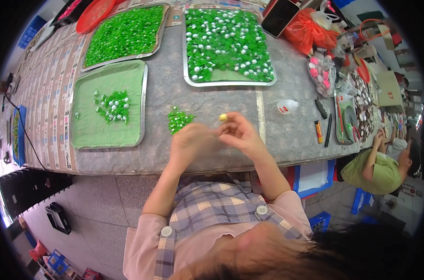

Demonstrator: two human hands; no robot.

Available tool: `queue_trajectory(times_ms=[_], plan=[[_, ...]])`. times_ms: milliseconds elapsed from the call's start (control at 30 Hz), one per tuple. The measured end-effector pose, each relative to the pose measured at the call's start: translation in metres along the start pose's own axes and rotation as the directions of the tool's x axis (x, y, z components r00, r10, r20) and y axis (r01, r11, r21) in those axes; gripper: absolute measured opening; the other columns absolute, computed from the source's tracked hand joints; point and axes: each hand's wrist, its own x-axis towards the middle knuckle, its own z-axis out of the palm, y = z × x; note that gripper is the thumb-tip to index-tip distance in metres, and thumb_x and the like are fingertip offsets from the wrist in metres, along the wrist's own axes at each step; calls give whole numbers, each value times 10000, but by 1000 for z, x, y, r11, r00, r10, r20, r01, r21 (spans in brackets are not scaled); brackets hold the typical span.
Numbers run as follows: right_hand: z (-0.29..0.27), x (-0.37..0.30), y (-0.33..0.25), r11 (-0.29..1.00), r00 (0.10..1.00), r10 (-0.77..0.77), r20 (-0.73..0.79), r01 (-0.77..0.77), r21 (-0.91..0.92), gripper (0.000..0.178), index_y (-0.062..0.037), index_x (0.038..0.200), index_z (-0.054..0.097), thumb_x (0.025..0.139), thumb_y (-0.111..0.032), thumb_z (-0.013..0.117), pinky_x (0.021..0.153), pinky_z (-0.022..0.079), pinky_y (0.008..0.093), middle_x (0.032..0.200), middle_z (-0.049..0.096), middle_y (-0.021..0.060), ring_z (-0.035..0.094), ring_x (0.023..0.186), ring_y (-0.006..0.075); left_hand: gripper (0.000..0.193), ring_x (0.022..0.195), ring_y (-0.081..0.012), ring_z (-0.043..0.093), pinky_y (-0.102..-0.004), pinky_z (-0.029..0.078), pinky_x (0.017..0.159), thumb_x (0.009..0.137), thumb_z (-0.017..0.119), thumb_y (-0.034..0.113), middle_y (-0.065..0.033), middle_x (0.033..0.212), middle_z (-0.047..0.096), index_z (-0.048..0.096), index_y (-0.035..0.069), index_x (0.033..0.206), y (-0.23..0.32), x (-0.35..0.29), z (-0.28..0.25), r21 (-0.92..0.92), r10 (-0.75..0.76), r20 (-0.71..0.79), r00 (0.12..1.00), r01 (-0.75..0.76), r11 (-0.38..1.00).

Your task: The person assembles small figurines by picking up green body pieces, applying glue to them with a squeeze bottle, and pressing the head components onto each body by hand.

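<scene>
My left hand (192, 143) is smeared by motion over the near part of the table, close to a small pile of green pieces with white bits (179, 120). Its fingers cannot be made out. Just right of it, my right hand (243, 136) has bent, pinched fingers, with a yellow cover (223, 117) on one fingertip. Anything between those fingers is too small to tell. To the left, a cloth-lined tray (83, 116) bears a cluster of green and white pieces (114, 106).
Behind stand a tray (186, 70) of green and white pieces and a tray (123, 61) of small green pieces. Rightward lie a white bottle (287, 107), an orange lighter-shaped thing (319, 132), a black pen (328, 130) and red bags (310, 32). A person (377, 170) sits far right.
</scene>
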Motion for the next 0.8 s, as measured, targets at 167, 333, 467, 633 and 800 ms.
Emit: queue_trajectory(times_ms=[167, 333, 467, 633, 800], plan=[[-70, -26, -6, 676, 403, -712, -574, 173, -717, 259, -41, 912, 462, 684, -54, 585, 674, 373, 218, 819, 508, 56, 467, 744, 102, 143, 699, -87, 507, -199, 411, 632, 729, 537, 63, -28, 778, 555, 581, 18, 857, 8, 3, -6, -423, -386, -98, 917, 312, 851], [-110, -25, -25, 379, 409, -788, -460, -268, -886, 356, -11, 966, 475, 659, -110, 626, 769, 341, 259, 927, 498, 101, 438, 909, 146, 187, 718, -79, 499, -196, 401, 646, 762, 510, 104, -26, 784, 547, 556, 18, 921, 9, 6, -2, -528, -339, -113, 934, 232, 817], [-138, -23, -9, 320, 687, -607, -399, -248, -914, 430, -7, 1036, 429, 668, -119, 621, 770, 352, 265, 980, 492, 104, 445, 926, 160, 199, 707, -82, 498, -203, 409, 634, 764, 501, 90, -31, 780, 543, 541, 26, 948, 8, 3, -2, -542, -330, -109, 938, 223, 810], [-69, -19, -26, 833, 684, -522, -509, 280, -478, 305, -6, 936, 497, 680, -129, 611, 698, 392, 232, 926, 529, 90, 501, 818, 125, 150, 648, -108, 517, -234, 430, 613, 754, 499, 66, -40, 748, 542, 536, 34, 896, 16, 3, 2, -673, -428, -65, 901, 277, 685], [-23, -25, -35, 801, 751, -549, -366, 347, -488, 318, -18, 871, 505, 635, -161, 662, 610, 376, 193, 809, 517, 34, 482, 694, 87, 91, 632, -113, 527, -253, 474, 605, 757, 511, 88, -66, 735, 534, 512, 44, 837, 7, -2, 6, -837, -376, 47, 926, 242, 491]])
